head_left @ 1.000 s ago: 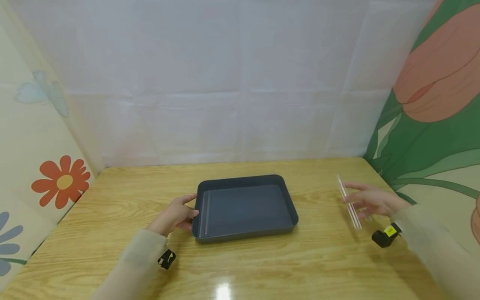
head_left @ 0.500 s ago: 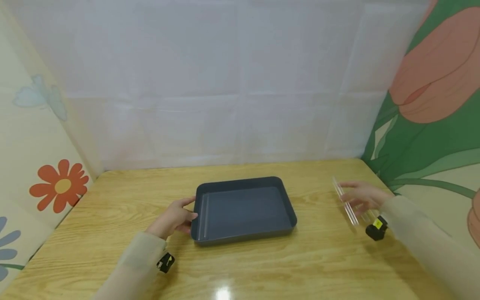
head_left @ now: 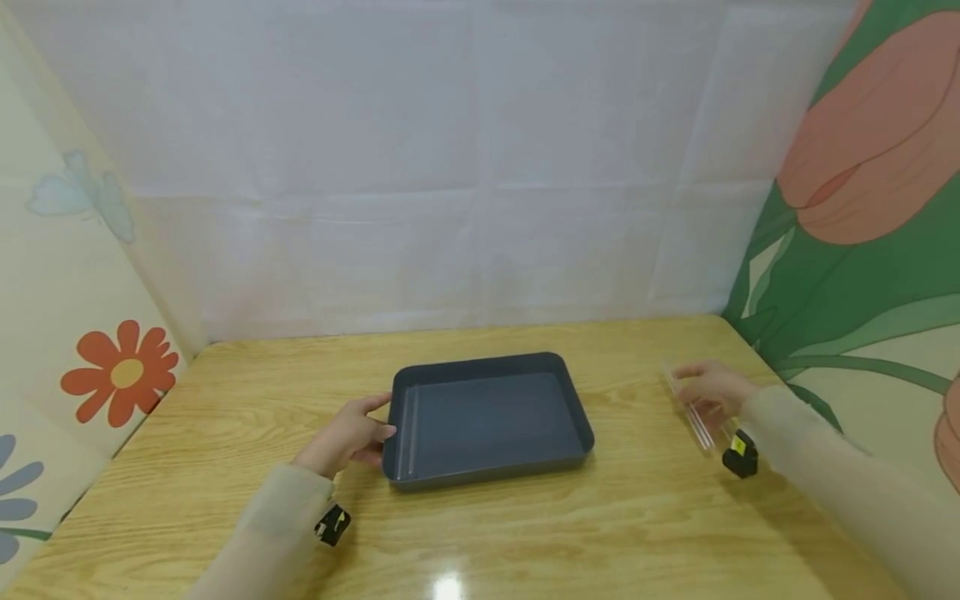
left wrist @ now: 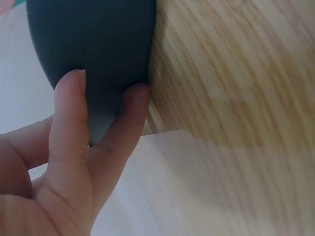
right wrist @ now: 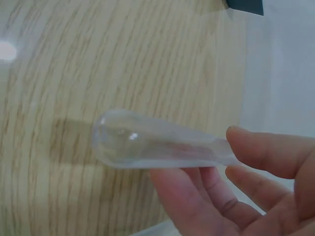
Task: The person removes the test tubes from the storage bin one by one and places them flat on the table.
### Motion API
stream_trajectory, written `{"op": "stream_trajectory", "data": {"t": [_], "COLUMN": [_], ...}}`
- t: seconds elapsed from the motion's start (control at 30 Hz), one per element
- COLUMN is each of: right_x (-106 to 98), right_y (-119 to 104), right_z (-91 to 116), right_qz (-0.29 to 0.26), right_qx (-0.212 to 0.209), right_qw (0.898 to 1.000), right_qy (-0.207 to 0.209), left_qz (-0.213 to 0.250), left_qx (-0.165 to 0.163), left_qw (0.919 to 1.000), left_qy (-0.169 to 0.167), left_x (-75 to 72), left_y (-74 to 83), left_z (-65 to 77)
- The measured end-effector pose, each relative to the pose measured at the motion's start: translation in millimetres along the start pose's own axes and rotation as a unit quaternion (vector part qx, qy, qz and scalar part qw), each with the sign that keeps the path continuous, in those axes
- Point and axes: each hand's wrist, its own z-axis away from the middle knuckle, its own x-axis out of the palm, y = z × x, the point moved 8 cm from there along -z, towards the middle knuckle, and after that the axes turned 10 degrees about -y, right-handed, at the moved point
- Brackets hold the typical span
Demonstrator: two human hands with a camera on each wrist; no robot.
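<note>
A dark grey rectangular tray (head_left: 487,425) with raised walls lies on the wooden table. My left hand (head_left: 352,435) is at its left end; the left wrist view shows fairly straight fingers against the tray's outer wall (left wrist: 98,39), one fingertip down by the table. Off to the tray's right, my right hand (head_left: 712,390) grips a clear plastic piece (right wrist: 152,142) with rounded corners. It stands on edge in the head view, a thin see-through shape slanting across. Thumb and fingers pinch its far part in the right wrist view; its exact kind is unclear.
The table (head_left: 495,542) has a wood-grain top and ends at a white sheet (head_left: 450,208) behind. Flower-painted panels (head_left: 870,167) close in both sides. A small black wrist camera (head_left: 741,454) hangs below the right forearm.
My right hand has moved a little to the left with the clear plastic piece. The left hand keeps its place at the tray; the view has shifted slightly.
</note>
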Motion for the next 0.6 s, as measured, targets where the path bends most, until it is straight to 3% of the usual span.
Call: {"op": "stream_trajectory", "data": {"t": [0.37,0.6], "right_x": [2.1,5.3], "right_y": [5.2,3.4], "right_z": [-7.4,-7.5], "right_qz": [0.019,0.023], "right_qx": [0.02,0.009], "right_qw": [0.999,0.999], "right_qy": [0.024,0.043], "left_qz": [-0.004,-0.008], "left_qx": [-0.007,0.001], "left_qw": [1.0,1.0], "left_qy": [0.003,-0.002], "left_x": [-1.0,-0.9], "left_y": [0.4,2.1], "left_z": [2.3,3.0]}}
